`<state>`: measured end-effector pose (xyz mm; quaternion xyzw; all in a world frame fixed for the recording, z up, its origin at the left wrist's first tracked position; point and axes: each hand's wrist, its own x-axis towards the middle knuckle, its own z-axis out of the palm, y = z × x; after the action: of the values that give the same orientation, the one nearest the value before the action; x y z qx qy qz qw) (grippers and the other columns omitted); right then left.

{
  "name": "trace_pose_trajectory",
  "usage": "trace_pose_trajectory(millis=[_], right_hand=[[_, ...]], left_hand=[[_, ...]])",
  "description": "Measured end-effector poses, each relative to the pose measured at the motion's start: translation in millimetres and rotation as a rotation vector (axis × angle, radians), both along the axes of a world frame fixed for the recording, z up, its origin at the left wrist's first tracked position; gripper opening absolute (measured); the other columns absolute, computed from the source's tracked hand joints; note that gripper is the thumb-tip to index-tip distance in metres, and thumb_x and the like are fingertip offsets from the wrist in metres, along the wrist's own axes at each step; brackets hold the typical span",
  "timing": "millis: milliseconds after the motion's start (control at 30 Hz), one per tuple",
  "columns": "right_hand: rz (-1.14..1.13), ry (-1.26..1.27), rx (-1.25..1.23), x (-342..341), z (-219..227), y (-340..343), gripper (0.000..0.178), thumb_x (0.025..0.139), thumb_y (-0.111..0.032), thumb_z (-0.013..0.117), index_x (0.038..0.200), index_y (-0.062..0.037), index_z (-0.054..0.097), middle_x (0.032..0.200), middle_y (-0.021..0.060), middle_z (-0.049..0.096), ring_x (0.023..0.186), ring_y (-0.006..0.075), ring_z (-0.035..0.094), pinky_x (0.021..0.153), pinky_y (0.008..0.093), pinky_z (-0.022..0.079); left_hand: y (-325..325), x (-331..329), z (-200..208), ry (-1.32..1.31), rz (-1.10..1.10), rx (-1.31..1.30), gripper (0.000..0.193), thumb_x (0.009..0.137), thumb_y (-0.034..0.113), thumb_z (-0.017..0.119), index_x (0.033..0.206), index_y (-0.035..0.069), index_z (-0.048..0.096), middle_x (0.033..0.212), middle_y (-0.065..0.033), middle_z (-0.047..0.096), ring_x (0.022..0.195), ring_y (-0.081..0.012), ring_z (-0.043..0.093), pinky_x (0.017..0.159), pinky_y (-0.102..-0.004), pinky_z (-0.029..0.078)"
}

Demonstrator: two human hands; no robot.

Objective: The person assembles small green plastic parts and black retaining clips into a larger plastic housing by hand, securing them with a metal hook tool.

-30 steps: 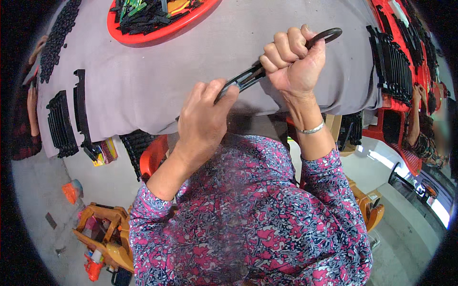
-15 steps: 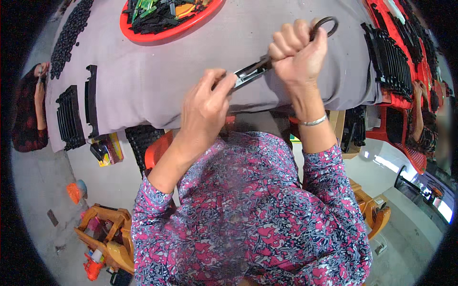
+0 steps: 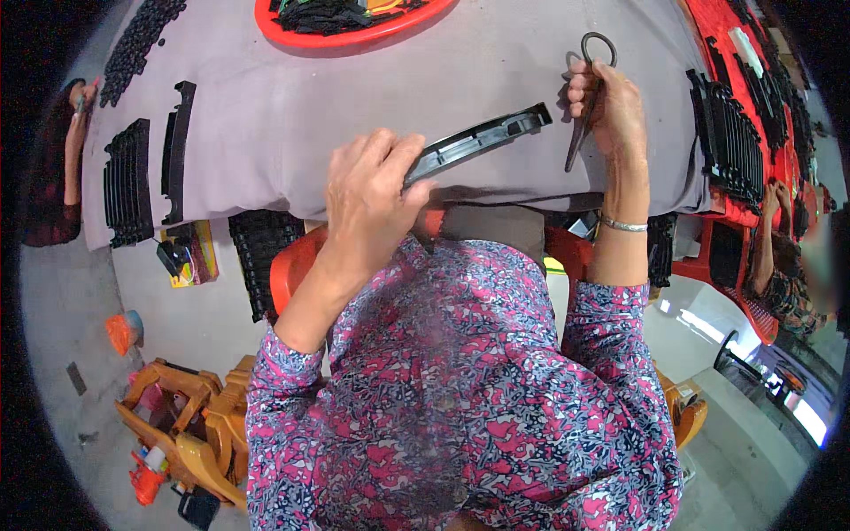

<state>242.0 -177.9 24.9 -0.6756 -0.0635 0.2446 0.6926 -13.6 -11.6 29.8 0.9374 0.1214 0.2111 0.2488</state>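
Firmly around plastic strip (image 3: 474, 143), scissors (image 3: 587, 93).

Your left hand (image 3: 367, 199) is gripping a long strip (image 3: 478, 142) of dark plastic, smooth with a dull sheen along its ridge. Your right hand (image 3: 606, 106) is holding scissors (image 3: 586, 88) of dark, matt metal. Both are lying over a table (image 3: 292, 115) covered in soft grey matt cloth. The red tray (image 3: 354, 35) is looking like glossy plastic.

Black plastic strip (image 3: 478, 142) – grey cloth (image 3: 292, 115) – red tray (image 3: 354, 35) – pink-patterned sleeves (image 3: 611, 319).
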Motion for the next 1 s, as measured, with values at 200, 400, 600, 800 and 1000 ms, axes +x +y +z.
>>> trace_pose_trajectory(millis=[200, 400, 600, 800, 1000], right_hand=[[0.152, -0.427, -0.679, 16, 0, 0, 0.040, 0.086, -0.039, 0.067, 0.086, 0.0001, 0.073, 0.069, 0.0091, 0.068, 0.068, 0.0199, 0.068, 0.061, 0.0321, 0.051], [0.088, -0.934, -1.021, 0, 10, -7, 0.034, 0.085, -0.035, 0.068, 0.092, -0.0028, 0.073, 0.071, 0.0169, 0.067, 0.067, 0.0273, 0.068, 0.063, 0.0354, 0.052], [0.524, -0.482, -0.448, -87, 32, 9, 0.021, 0.083, -0.017, 0.072, 0.093, 0.0017, 0.069, 0.062, -0.0013, 0.054, 0.059, 0.0049, 0.045, 0.051, 0.0264, 0.039], [0.660, -0.639, -0.682, -104, 33, 9, 0.031, 0.082, -0.020, 0.077, 0.100, 0.0025, 0.067, 0.061, -0.0048, 0.050, 0.053, 0.0039, 0.041, 0.048, 0.0237, 0.033], [0.529, 0.054, -0.277, -109, 35, 10, 0.032, 0.080, -0.012, 0.075, 0.104, 0.0058, 0.063, 0.059, -0.0070, 0.042, 0.048, 0.0032, 0.037, 0.042, 0.0215, 0.026]], left_hand=[[-2, 0, -10, -0.085, 0.018, -0.033, 0.038, 0.063, 0.007, 0.082, 0.099, 0.004, 0.068, 0.087, -0.0084, 0.060, 0.083, -0.0275, 0.059, 0.073, -0.0384, 0.042], [-3, 0, -17, -0.150, 0.013, -0.082, 0.037, 0.064, 0.008, 0.082, 0.098, 0.003, 0.067, 0.085, -0.0091, 0.058, 0.081, -0.0278, 0.058, 0.072, -0.0391, 0.042], [-1, -1, -21, -0.179, 0.015, -0.088, 0.036, 0.065, 0.008, 0.080, 0.098, 0.003, 0.066, 0.084, -0.0090, 0.056, 0.081, -0.0281, 0.058, 0.073, -0.0391, 0.042], [-5, 1, -25, -0.195, 0.016, -0.113, 0.035, 0.064, 0.006, 0.076, 0.098, 0.006, 0.065, 0.087, -0.0073, 0.055, 0.084, -0.0270, 0.056, 0.073, -0.0394, 0.041], [-7, 0, -25, -0.162, 0.032, -0.153, 0.036, 0.068, 0.005, 0.078, 0.101, 0.003, 0.065, 0.092, -0.0100, 0.056, 0.088, -0.0294, 0.058, 0.077, -0.0403, 0.043]])
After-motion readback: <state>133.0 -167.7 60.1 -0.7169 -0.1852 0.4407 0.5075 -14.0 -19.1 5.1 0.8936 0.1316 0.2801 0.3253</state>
